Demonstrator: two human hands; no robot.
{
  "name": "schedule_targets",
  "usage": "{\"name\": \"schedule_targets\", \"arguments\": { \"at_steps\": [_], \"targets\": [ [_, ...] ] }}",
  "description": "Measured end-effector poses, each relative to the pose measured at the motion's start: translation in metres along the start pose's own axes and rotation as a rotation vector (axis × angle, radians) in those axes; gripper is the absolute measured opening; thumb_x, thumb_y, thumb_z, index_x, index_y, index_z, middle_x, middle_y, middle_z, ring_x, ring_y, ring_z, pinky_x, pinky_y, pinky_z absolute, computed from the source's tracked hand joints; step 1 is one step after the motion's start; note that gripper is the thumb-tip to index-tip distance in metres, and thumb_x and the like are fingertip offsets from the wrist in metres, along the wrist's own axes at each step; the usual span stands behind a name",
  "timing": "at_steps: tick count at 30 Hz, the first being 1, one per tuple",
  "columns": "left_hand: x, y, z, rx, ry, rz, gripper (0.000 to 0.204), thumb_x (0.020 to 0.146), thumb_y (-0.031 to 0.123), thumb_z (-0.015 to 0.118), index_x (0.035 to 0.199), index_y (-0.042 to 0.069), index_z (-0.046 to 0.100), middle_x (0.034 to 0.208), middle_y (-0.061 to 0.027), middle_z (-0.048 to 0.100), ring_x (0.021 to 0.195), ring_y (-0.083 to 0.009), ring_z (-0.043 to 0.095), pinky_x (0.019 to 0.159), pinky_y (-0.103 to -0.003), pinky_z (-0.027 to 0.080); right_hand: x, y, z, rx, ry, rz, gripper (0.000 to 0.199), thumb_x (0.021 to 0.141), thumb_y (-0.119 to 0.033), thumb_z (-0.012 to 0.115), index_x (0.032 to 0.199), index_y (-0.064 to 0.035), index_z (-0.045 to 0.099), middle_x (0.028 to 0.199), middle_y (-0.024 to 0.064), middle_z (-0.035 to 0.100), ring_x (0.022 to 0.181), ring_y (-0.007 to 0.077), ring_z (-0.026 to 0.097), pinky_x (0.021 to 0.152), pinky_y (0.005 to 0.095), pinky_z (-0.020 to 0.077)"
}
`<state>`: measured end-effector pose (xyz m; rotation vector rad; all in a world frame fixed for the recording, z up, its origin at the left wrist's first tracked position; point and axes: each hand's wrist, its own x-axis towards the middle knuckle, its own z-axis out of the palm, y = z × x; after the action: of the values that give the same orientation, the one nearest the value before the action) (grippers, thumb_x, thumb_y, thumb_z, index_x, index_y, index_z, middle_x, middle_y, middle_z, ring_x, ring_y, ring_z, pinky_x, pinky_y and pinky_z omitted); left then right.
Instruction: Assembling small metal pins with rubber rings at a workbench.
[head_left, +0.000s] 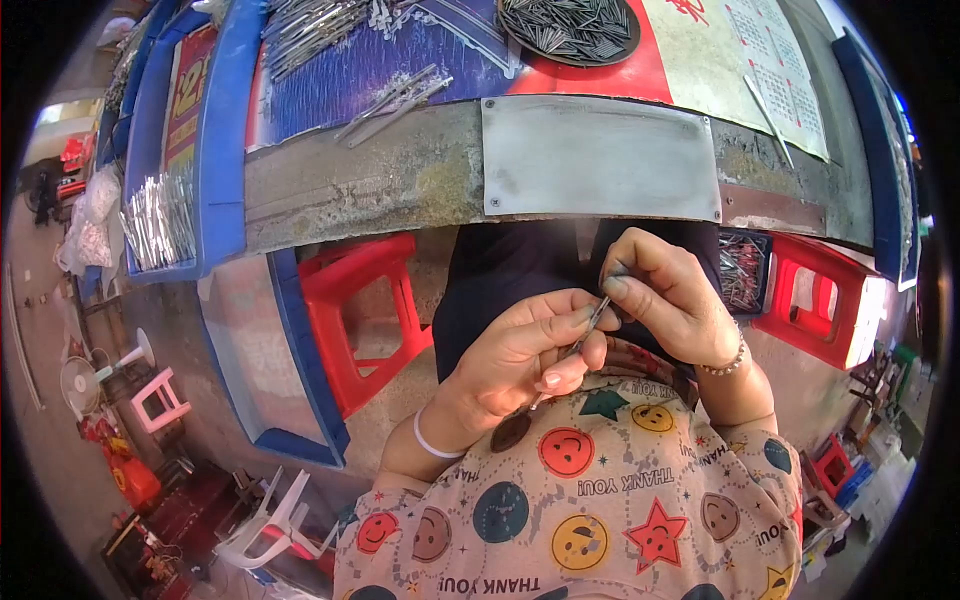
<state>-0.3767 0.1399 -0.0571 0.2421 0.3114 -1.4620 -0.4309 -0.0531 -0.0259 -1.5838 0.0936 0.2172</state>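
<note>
In front of my body, below the bench edge, both hands meet on a slender metal piece (573, 350). My left hand (510, 350) is closed around its length with thumb and fingers, and the lower end sticks out toward my shirt. At the upper end, the thumb and forefinger of my right hand (665, 300) pinch together on the piece. The fingers hide much of it, so its exact kind cannot be made out. Nearest to the hands on the bench is a grey metal plate (600, 158), screwed to the front edge.
Long thin metal pieces (395, 105) lie on the bench beside a round bowl (575, 62) of dark metal parts. A blue tray (222, 150) holds upright silvery pieces at left. Red stools (345, 262) flank my legs. A bin of metal pieces (742, 280) sits under the bench.
</note>
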Motion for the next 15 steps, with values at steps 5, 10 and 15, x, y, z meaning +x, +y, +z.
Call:
{"name": "schedule_targets", "arguments": {
  "at_steps": [5, 10, 15],
  "targets": [
    [0.0, 0.0, 0.002, -0.015, 0.018, 0.004, 0.022, 0.099, 0.019, 0.047, 0.107, 0.0, 0.055, 0.082, -0.0078, 0.063, 0.049, -0.005, 0.048, 0.043, -0.017, 0.04, 0.0, 0.005, 0.002, 0.121, -0.007, 0.053, 0.013, 0.096, -0.009, 0.051, 0.09, 0.0019, 0.049, 0.075, 0.0018, 0.055, 0.072, 0.0067, 0.056, 0.064, 0.0229, 0.0462],
    [0.003, 0.0, -0.002, -0.027, 0.0, 0.014, 0.022, 0.099, 0.019, 0.046, 0.107, 0.0, 0.055, 0.082, -0.0077, 0.062, 0.048, -0.0049, 0.048, 0.043, -0.017, 0.04, 0.002, 0.01, 0.002, 0.217, -0.01, 0.087, 0.013, 0.097, -0.009, 0.05, 0.091, 0.0018, 0.048, 0.079, 0.0007, 0.053, 0.074, 0.0064, 0.055, 0.066, 0.0226, 0.0466],
    [0.004, -0.001, -0.001, -0.072, 0.047, 0.019, 0.022, 0.1, 0.015, 0.042, 0.11, -0.002, 0.053, 0.083, -0.0095, 0.063, 0.046, -0.0067, 0.051, 0.039, -0.02, 0.041, 0.003, 0.011, 0.0, 0.217, -0.01, 0.104, 0.013, 0.097, -0.009, 0.05, 0.09, 0.0013, 0.048, 0.078, 0.0007, 0.053, 0.073, 0.0062, 0.054, 0.066, 0.0228, 0.0464]
  ]
}}
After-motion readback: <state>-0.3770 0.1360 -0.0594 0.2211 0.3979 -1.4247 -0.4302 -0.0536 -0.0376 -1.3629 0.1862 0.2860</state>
